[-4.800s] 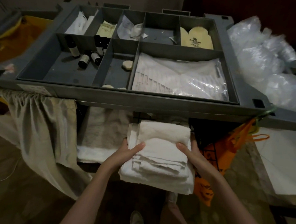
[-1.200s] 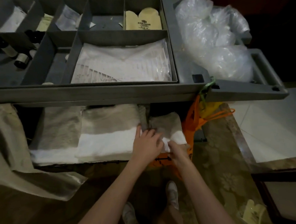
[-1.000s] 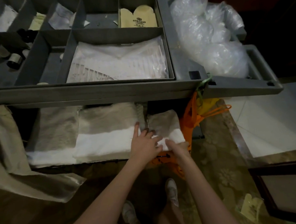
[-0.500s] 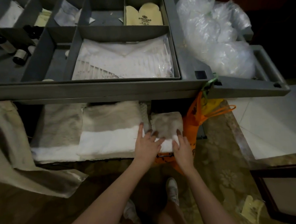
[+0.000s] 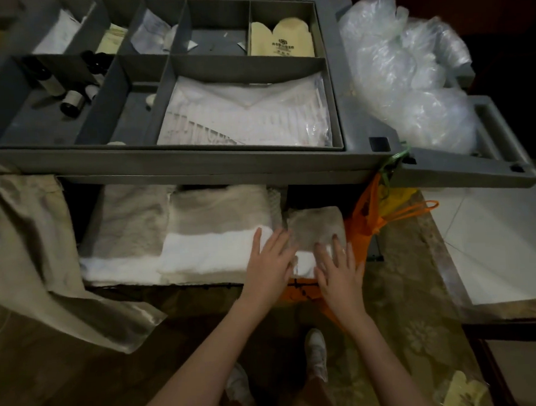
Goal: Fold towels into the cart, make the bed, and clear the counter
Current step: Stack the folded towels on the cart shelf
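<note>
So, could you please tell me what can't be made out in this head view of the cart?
- Back of the small folded towel: hidden in shadow under the cart's top tray.
- Its front edge: partly covered by the left hand and right hand.
- Printing on the cream packets: too small.
- Top-left compartments: cut off by the frame edge.
- Small bottles: labels dark and blurred.

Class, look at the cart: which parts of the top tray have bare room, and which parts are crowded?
Bare floor shows in the compartment left of the cream packets, and in the one between the bottles and the plastic-wrapped packs. The towel shelf below is packed side to side.
</note>
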